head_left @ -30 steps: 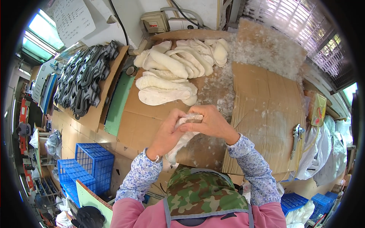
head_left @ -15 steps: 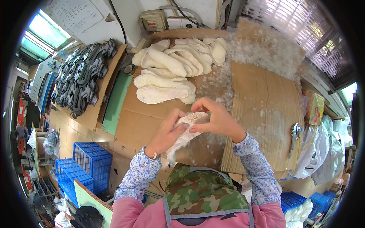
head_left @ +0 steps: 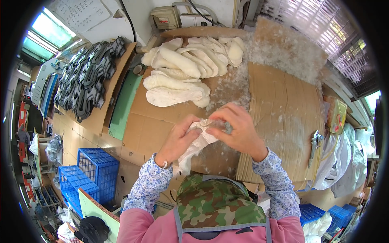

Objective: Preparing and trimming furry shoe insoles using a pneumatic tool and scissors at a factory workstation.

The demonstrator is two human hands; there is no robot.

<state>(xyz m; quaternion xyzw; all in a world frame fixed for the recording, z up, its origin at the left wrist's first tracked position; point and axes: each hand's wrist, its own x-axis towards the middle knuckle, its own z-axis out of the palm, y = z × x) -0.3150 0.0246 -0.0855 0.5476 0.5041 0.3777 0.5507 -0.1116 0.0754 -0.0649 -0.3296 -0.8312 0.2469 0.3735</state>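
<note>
A white fleecy insole (head_left: 201, 141) hangs between my hands above the front of the table, its narrower end pointing down toward my apron. My left hand (head_left: 177, 139) grips it from the left, with the thumb lying across its surface. At its upper right edge, my right hand (head_left: 239, 128) pinches it, the fingers curled over and the thumb beneath. The fingertips of the right hand are partly hidden and slightly blurred. Beyond my hands, a pile of cream-white fleecy insoles (head_left: 178, 89) lies overlapping on the cardboard.
Cardboard sheets (head_left: 283, 121) cover the table, with loose white fluff scattered over them. To the left, dark grey cut pieces (head_left: 87, 81) are heaped on a board. Blue plastic crates (head_left: 97, 174) stand at lower left. A metal air gun (head_left: 314, 148) lies at the right edge.
My right hand has moved slightly right and down, bending the insole's upper end with it. My left hand keeps its hold. The whole view has shifted a little.
</note>
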